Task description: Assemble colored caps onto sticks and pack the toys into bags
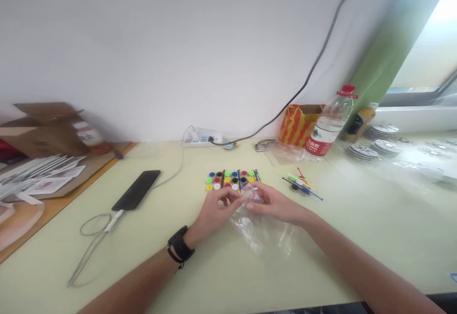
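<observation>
Left hand and right hand curled, fingertips pinching clear plastic bag, spread between and nearer than them (mouth unclear). Best, I'd judge: light pinch, film kept off coloured discs just beyond.

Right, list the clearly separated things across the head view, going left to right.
Cardboard box → black phone → left hand → right hand → red-capped bottle → stacked discs.
</observation>
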A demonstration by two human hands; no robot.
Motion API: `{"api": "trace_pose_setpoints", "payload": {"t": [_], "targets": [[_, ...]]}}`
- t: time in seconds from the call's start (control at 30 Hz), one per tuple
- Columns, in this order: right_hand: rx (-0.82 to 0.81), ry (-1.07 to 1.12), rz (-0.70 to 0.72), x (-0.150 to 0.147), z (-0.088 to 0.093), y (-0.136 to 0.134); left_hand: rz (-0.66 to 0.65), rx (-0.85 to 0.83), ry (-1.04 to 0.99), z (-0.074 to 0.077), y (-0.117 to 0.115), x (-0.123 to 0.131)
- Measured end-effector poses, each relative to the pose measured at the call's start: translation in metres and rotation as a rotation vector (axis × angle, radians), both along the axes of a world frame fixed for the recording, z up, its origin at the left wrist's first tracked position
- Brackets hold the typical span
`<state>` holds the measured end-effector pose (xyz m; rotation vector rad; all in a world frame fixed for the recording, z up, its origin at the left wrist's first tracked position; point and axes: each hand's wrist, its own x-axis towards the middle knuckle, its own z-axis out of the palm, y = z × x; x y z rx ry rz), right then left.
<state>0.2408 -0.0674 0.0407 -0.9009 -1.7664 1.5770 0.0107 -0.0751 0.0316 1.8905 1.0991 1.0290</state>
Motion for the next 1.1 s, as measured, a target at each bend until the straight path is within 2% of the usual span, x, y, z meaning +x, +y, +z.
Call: {"api": "trace_pose_setpoints", "payload": {"t": [0.07,0.13,0.2,0.3,0.43,0.53,0.63,0.73,0.87,1.03,1.1], "targets": [[-0.028,-0.029,0.038,0.0,0.0,0.001,0.112,-0.011,-0.159,-0.001,0.005,-0.004],[-0.041,-0.038,0.017,0.004,0.003,0.003,0.157,-0.065,-0.303,0.001,0.01,-0.008],[-0.051,-0.034,-0.011,0.01,0.006,0.007,0.115,-0.157,-0.367,0.005,0.012,-0.012],[-0.051,-0.071,0.038,0.018,0.011,0.01,0.0,-0.263,-0.318,0.012,0.013,-0.014],[-0.049,-0.097,0.1,0.02,0.013,0.01,-0.065,-0.205,-0.223,0.011,0.014,-0.013],[-0.017,-0.086,0.005,0.02,0.013,0.012,0.063,-0.16,-0.291,0.006,0.017,-0.014],[0.01,-0.027,-0.131,0.023,0.013,0.017,0.172,-0.19,-0.408,0.005,0.021,-0.019],[0.011,-0.004,-0.187,0.027,0.012,0.02,0.137,-0.257,-0.431,0.006,0.023,-0.022],[0.02,0.04,-0.22,0.028,0.011,0.022,0.039,-0.292,-0.363,0.009,0.021,-0.02],[0.068,0.131,-0.476,0.031,0.012,0.027,-0.04,-0.322,-0.316,0.011,0.018,-0.017],[0.073,0.137,-0.517,0.031,0.012,0.028,-0.041,-0.332,-0.308,0.01,0.018,-0.016]]}}
